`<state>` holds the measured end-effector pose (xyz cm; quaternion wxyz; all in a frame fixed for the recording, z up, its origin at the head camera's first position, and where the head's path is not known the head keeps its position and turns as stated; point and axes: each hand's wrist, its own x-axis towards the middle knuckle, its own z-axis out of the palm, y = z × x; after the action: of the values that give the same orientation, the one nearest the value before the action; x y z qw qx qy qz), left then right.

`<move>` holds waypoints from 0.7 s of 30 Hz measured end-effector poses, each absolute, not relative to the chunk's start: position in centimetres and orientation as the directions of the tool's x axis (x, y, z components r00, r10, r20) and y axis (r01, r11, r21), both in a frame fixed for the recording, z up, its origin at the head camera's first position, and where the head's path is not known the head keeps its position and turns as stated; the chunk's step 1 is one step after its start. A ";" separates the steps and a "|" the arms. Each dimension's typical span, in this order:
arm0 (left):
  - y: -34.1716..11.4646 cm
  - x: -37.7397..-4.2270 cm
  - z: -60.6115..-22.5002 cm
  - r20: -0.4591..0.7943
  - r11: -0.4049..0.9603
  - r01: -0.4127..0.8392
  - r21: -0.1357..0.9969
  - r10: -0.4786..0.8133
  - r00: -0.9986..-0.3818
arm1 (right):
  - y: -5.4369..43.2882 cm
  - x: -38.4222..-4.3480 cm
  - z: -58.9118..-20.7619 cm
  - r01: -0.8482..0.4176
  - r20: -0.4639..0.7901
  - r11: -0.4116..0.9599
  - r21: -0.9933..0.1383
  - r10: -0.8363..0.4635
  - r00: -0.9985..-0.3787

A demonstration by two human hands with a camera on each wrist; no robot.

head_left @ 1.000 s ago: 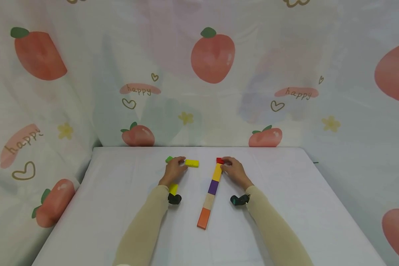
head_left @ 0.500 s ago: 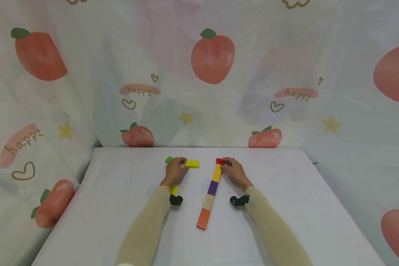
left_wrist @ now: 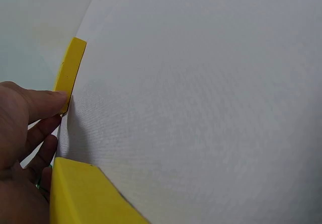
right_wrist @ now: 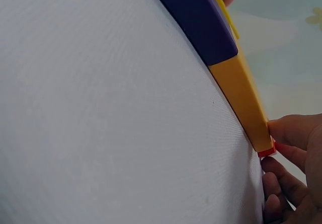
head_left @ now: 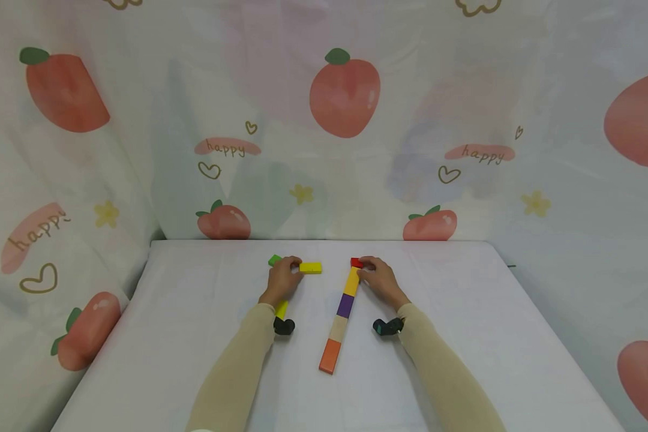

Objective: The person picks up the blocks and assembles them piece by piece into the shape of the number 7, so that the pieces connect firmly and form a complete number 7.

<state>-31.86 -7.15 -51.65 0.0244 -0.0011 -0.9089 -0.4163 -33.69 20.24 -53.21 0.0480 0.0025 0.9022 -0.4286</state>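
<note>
My left hand (head_left: 279, 283) pinches one end of a yellow block (head_left: 310, 268), which points right over the white table. In the left wrist view the thumb lies on that block (left_wrist: 70, 73). A green block (head_left: 274, 260) shows behind this hand, and another yellow block (head_left: 282, 309) lies partly under the wrist. My right hand (head_left: 380, 279) has thumb and index finger around a small red block (head_left: 356, 262), partly hidden by the fingers. The red block sits at the far end of a slanting row: amber (head_left: 352, 282), purple (head_left: 345, 306), beige (head_left: 338, 329) and orange (head_left: 330, 356) blocks.
The white-covered table (head_left: 437, 372) ends at a fruit-patterned curtain (head_left: 281, 90) at the back and sides. A dark wrist camera (head_left: 284, 327) hangs at the left wrist, another dark camera (head_left: 387, 326) at the right wrist.
My left hand and its yellow block have shifted very slightly left over the last half second. The right hand and the row of blocks stay as they were.
</note>
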 end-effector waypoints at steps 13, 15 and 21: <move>-7.1 -32.2 -51.7 0.020 0.640 0.009 0.768 -0.009 -1.000 | 20.4 -33.6 -52.6 0.051 -0.094 0.626 -0.778 -0.036 -0.995; -7.0 -32.3 -51.7 0.019 0.640 0.012 0.768 -0.005 -1.000 | 20.5 -33.6 -52.6 0.049 -0.087 0.625 -0.779 -0.031 -0.996; -7.5 -32.0 -51.8 0.001 0.636 -0.007 0.772 -0.012 -1.000 | 20.1 -33.7 -53.0 0.042 -0.087 0.636 -0.771 -0.040 -0.995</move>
<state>-31.97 -7.52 -51.84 0.0029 0.0051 -0.9045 -0.4265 -33.74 20.11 -53.02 0.0481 0.0003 0.9031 -0.4267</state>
